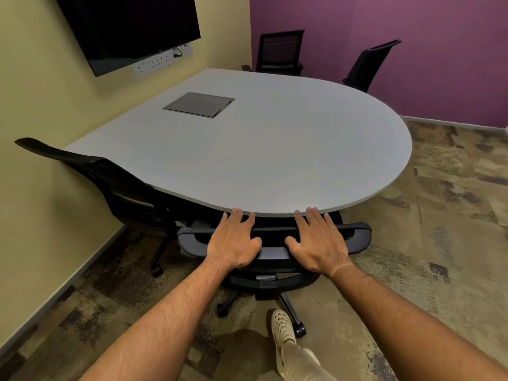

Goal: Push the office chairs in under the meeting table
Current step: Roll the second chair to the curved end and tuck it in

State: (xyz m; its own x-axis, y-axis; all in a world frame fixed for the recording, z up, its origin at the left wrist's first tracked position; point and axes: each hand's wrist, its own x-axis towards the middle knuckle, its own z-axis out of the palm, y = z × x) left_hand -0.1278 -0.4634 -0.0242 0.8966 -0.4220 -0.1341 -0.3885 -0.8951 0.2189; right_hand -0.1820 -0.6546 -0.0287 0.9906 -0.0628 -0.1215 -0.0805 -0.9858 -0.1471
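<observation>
Here, flat hands press the curved mesh chair back.

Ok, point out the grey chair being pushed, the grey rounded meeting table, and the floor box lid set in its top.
Grey mesh-backed office chair [360,234]: head view, right end of the backrest top.
Grey rounded meeting table [302,149]: head view, bare tabletop.
Dark grey square cable box lid [198,104]: head view, centre of the lid.

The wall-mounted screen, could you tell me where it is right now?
In the head view, the screen hangs upper left on the yellow wall, above the socket strip and the meeting table.
</observation>
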